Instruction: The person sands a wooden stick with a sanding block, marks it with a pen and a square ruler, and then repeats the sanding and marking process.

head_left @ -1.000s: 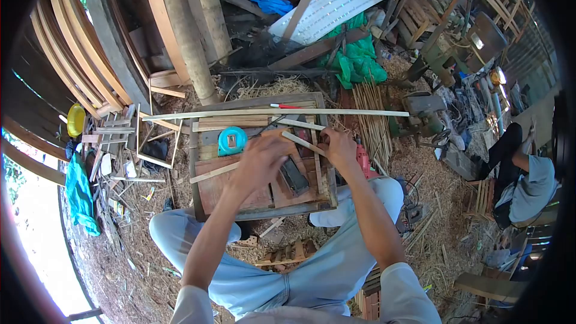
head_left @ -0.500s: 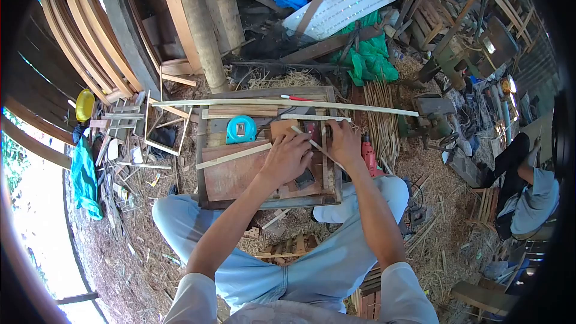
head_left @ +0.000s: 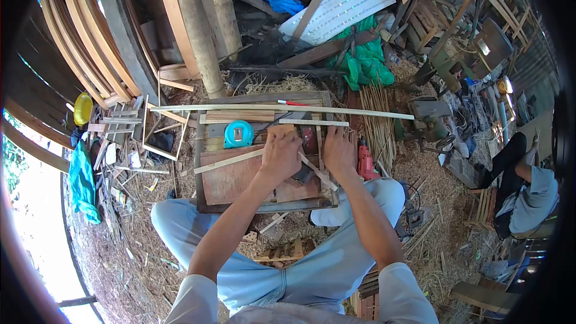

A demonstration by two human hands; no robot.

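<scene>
A low wooden work table [head_left: 203,201] stands between my knees. My left hand [head_left: 281,151] has its fingers bent over a small orange-brown wood block [head_left: 282,128]; its grip is hard to make out. My right hand [head_left: 339,151] has curled fingers at the right end of a pale strip [head_left: 318,123]. Below and between the hands lies a slanted thin stick [head_left: 318,172]. A teal tape measure [head_left: 239,134] sits left of my left hand, above another pale stick [head_left: 231,161]. One long strip [head_left: 270,108] crosses the table's far side, with a red marker [head_left: 290,103] by it.
A red drill [head_left: 365,161] stands right of my right hand. Thin sticks [head_left: 378,120] lie beyond it, near a green machine [head_left: 432,108]. Wooden frames [head_left: 147,129] stand at the left. Another person [head_left: 534,198] sits at the far right. Shavings cover the ground.
My left hand has moved slightly left and up, onto the small block. My right hand has shifted a little left and down. The slanted stick between them now lies lower.
</scene>
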